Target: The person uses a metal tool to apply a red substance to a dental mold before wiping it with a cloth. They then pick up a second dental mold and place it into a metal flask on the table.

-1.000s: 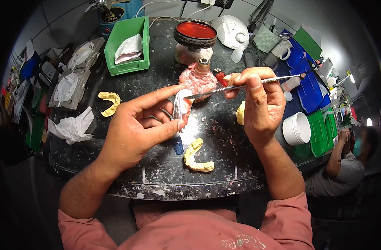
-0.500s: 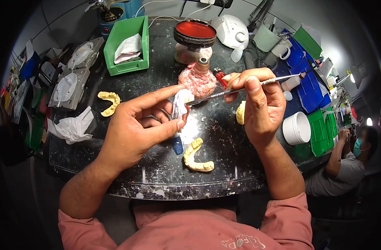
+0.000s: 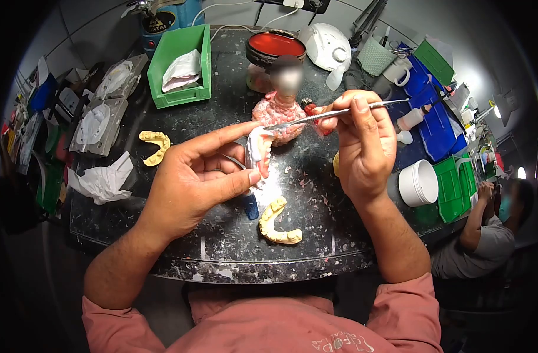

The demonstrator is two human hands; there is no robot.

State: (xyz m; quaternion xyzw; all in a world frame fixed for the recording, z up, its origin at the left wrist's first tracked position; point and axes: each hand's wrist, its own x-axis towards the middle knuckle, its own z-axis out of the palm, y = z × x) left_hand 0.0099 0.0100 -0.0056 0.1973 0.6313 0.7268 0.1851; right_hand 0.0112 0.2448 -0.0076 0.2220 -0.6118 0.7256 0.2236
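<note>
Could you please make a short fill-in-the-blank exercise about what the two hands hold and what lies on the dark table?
1. The left hand holds a small white dental cast, and the right hand holds a thin ____ tool.
2. The tissue lies inside the ____ bin.
3. A yellow dental cast lies on the table ____ the hands.
4. The round white tub stands to the ____ of the right hand.

Missing words: metal; green; below; right

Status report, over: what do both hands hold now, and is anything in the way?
Left hand grips white dental cast, raised above bench. Right hand pinches metal instrument, tip just above cast. Pink wax-covered burner close behind; yellow cast lies below.
</note>
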